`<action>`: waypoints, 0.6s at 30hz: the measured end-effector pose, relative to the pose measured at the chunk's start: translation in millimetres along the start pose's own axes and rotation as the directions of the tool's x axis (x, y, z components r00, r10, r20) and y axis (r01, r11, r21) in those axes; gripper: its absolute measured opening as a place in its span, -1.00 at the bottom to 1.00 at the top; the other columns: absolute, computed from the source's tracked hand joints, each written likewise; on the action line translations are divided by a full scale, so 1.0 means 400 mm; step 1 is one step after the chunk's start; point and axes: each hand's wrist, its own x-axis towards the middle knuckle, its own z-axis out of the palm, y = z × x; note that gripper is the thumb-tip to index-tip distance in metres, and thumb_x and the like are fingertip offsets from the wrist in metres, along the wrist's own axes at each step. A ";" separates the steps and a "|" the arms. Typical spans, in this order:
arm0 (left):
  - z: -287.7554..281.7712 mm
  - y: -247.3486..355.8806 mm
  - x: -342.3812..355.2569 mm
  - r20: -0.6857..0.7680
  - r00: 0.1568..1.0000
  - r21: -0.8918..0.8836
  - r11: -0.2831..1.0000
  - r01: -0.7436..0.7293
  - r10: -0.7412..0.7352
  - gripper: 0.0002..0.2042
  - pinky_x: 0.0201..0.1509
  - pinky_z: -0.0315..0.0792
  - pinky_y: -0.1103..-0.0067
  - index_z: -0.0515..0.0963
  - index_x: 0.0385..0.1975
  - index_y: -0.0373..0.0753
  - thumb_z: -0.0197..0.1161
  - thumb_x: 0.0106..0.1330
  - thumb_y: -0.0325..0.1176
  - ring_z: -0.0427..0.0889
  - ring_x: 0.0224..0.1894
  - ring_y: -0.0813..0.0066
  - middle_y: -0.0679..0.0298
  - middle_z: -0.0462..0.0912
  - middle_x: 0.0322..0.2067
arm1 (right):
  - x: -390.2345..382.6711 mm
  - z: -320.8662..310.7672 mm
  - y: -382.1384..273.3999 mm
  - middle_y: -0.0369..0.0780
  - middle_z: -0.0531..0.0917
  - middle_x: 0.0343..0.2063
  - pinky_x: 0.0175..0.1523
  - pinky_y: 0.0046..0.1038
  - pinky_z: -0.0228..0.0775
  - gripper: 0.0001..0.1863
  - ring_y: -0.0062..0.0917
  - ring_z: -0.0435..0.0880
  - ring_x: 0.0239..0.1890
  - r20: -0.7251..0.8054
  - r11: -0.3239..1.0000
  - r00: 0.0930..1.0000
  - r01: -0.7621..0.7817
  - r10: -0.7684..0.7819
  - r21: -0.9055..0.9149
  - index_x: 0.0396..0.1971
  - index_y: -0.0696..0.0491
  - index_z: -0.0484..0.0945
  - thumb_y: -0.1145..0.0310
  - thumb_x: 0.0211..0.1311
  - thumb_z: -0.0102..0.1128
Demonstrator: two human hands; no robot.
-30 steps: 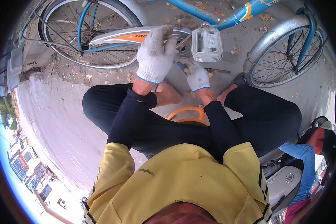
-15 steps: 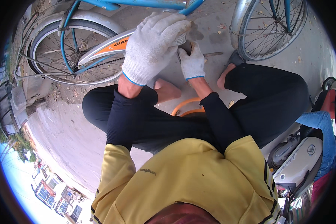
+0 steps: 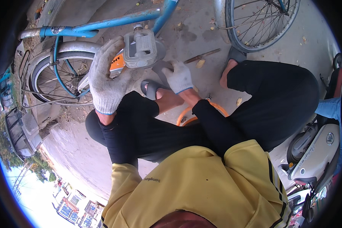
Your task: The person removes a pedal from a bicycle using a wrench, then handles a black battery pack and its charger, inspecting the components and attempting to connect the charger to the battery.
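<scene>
Bicycle pedal [image 3: 140, 49] is hanging below blue frame [image 3: 121, 19], its left edge sitting just beside left hand [image 3: 108, 78]. Left hand is spreading its fingers, thumb apart; cannot tell whether it is touching pedal. Right hand [image 3: 179, 77] is pinching flat grey piece [image 3: 160, 72], kind unclear, near pedal's lower right corner. Rusty bar [image 3: 202, 56] is lying just beyond right hand. Pavement [image 3: 201, 26] is showing between pedal and front wheel [image 3: 264, 21], leaving room rightward; black-trousered legs [image 3: 273, 95] are bounding space nearer body.
</scene>
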 end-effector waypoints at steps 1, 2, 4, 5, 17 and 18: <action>-0.010 0.012 -0.004 0.010 0.997 -0.039 0.997 0.072 -0.072 -0.42 0.34 0.54 0.33 0.64 0.17 -0.28 0.56 0.04 -0.57 0.67 0.26 0.19 0.09 0.69 0.19 | 0.001 -0.018 -0.054 0.02 0.73 -0.12 0.11 -0.12 0.57 -0.64 -0.04 0.72 -0.03 -0.050 0.997 0.999 0.016 -0.012 0.072 -0.07 0.13 0.71 0.27 0.19 0.33; -0.011 0.013 0.002 0.008 0.995 -0.111 0.989 0.098 -0.097 -0.41 0.37 0.51 0.36 0.60 0.22 -0.30 0.51 0.09 -0.62 0.65 0.28 0.25 0.09 0.68 0.22 | 0.011 -0.005 -0.075 0.02 0.72 -0.11 0.10 -0.11 0.56 -0.64 -0.03 0.71 -0.04 -0.061 0.998 0.998 0.018 -0.014 0.067 -0.05 0.12 0.70 0.27 0.20 0.32; -0.010 0.006 -0.019 0.006 0.987 -0.183 0.971 0.157 -0.158 -0.40 0.38 0.49 0.38 0.58 0.26 -0.31 0.48 0.13 -0.64 0.64 0.28 0.27 0.10 0.67 0.23 | 0.063 0.024 -0.104 0.03 0.71 -0.08 0.09 -0.08 0.56 -0.64 -0.01 0.70 -0.04 -0.093 0.997 0.994 0.056 -0.050 0.054 -0.01 0.09 0.68 0.27 0.23 0.29; -0.011 -0.001 -0.028 0.000 0.983 -0.217 0.960 0.179 -0.184 -0.40 0.39 0.49 0.39 0.56 0.28 -0.31 0.46 0.15 -0.65 0.63 0.29 0.28 0.11 0.66 0.23 | 0.055 0.046 -0.077 0.04 0.70 -0.08 0.08 -0.08 0.55 -0.63 0.00 0.70 -0.04 0.048 0.990 0.991 0.128 -0.125 -0.056 -0.01 0.09 0.67 0.26 0.23 0.29; 0.079 0.097 -0.040 -0.027 0.987 -0.303 0.942 0.141 -0.156 -0.17 0.32 0.55 0.22 0.40 0.40 -0.14 0.60 0.02 -0.39 0.53 0.33 -0.19 -0.11 0.28 0.47 | 0.022 -0.114 0.008 -0.06 0.78 -0.18 -0.12 -0.24 0.66 -0.66 -0.31 0.81 -0.14 0.150 0.963 0.964 -0.191 0.220 -0.188 0.07 0.21 0.62 0.48 0.32 0.21; 0.079 0.099 -0.042 -0.037 0.986 -0.290 0.946 0.148 -0.165 -0.19 0.29 0.57 0.21 0.40 0.38 -0.13 0.60 0.02 -0.38 0.55 0.30 -0.20 -0.12 0.28 0.46 | 0.015 -0.135 -0.005 -0.07 0.76 -0.15 -0.11 -0.24 0.68 -0.64 -0.32 0.81 -0.13 0.137 0.962 0.952 -0.268 0.273 -0.052 0.12 0.20 0.59 0.51 0.34 0.19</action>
